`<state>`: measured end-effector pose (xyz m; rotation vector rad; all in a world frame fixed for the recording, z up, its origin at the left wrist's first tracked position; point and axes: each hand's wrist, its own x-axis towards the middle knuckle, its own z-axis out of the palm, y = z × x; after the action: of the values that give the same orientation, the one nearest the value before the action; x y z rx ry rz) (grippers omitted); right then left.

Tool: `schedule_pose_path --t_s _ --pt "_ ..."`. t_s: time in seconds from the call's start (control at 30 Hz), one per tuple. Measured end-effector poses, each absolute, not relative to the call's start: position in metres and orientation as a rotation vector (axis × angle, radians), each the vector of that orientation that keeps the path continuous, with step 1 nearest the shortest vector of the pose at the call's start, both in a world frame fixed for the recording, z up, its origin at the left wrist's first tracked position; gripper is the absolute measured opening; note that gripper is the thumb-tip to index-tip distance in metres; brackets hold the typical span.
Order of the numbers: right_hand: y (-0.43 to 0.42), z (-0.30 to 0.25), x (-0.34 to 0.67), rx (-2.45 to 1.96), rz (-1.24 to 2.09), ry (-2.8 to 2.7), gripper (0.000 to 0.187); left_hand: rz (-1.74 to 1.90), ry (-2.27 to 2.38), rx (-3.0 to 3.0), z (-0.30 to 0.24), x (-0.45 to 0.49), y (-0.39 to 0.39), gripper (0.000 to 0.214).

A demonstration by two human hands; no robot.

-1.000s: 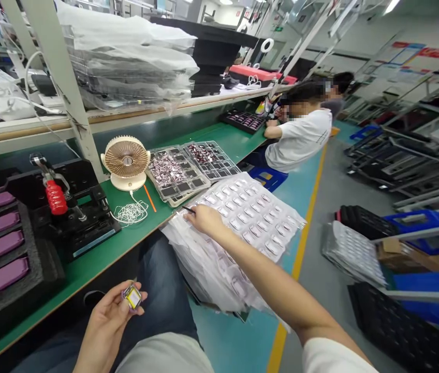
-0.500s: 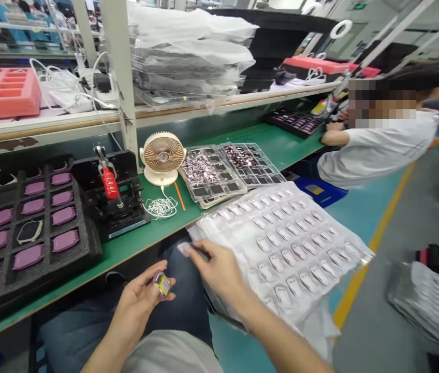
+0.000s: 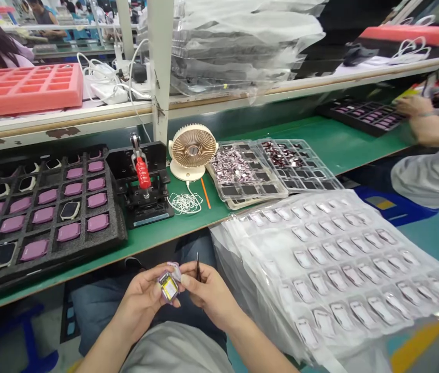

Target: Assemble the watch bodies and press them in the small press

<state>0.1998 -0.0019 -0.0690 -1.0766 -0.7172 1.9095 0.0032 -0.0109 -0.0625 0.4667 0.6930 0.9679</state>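
Purple case point(image 3: 169, 288) pinched by left hand point(image 3: 141, 294), dark tool point(image 3: 198, 266) by right hand point(image 3: 212, 295), fan point(image 3: 193, 150), tray point(image 3: 117, 228) beyond

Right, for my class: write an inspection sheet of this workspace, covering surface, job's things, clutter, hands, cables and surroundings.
Surface: green bench top, bearing a black foam tray of square purple cases and a black metal clamp with a red handle.
Job's things: small purple casing with yellow-edged insert; small pale-purple piece; thin dark tool.
Clutter: round cream fan, slim orange stick.
Hands: left hand holds the casing; right hand holds the piece at its edge, plus the tool.
Cables: white cable bundled before the fan.
Surroundings: translucent pocketed plastic sheets at right; a co-worker's hand beyond.
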Motion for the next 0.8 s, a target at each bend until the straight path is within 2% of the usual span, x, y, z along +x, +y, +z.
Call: schedule_pose_path --t_s 0.07,0.17,0.23,0.3,0.63,0.8 --pt "-0.003 -0.064 0.197 -1.097 1.768 -0.831 0.038 0.977 0.701 0.482 -0.062 0.0 -0.011 0.04" --pt "-0.006 -0.054 0.198 -1.092 1.278 -1.256 0.021 1.041 0.732 0.543 -0.064 -0.005 -0.011 0.042" --pt "-0.009 -0.05 0.199 -1.018 0.964 -1.521 0.026 1.094 0.761 0.592 -0.066 -0.007 -0.011 0.043" --pt "-0.01 -0.05 0.199 -0.952 0.787 -1.674 0.035 1.14 0.792 0.635 -0.067 -0.008 -0.011 0.043" --pt "-0.006 -0.063 0.191 -0.87 0.661 -1.772 0.035 1.182 0.859 0.703 -0.069 -0.009 -0.014 0.046" --pt "-0.013 -0.063 0.191 -0.974 0.637 -1.886 0.036 1.204 0.886 0.688 -0.067 -0.008 -0.013 0.046"
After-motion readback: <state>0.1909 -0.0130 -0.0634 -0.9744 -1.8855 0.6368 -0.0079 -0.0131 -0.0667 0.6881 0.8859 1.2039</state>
